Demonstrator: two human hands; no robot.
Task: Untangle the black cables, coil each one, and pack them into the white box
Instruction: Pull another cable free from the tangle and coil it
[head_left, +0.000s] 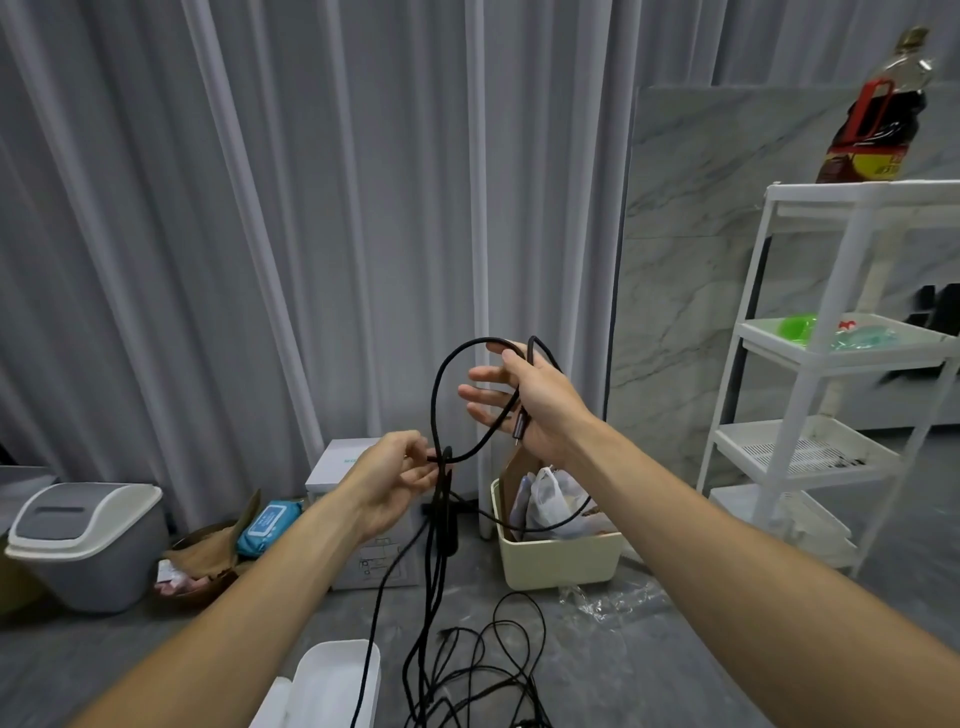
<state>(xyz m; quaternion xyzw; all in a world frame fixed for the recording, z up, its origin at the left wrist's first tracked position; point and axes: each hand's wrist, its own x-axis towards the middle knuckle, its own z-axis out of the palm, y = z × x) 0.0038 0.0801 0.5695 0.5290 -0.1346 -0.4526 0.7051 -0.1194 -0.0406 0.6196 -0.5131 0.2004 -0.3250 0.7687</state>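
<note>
A black cable (438, 387) loops up between my two raised hands. My right hand (524, 397) has the cable draped across its palm under the thumb, its plug end lying at the heel of the palm, fingers spread. My left hand (397, 480) pinches the same cable lower down, where the strands cross. From there several black strands hang down to a tangled pile of cables (483, 670) on the grey floor. The white box (337, 686) stands at the bottom edge, left of the pile.
A grey lidded bin (85, 540) stands at left, beside a blue wipes pack (267, 525). A cream tub (558, 558) with bags sits behind the cables. At right stands a white tiered shelf (810, 364) with a bottle (878, 114) on top. Crumpled clear plastic (613, 600) lies on the floor.
</note>
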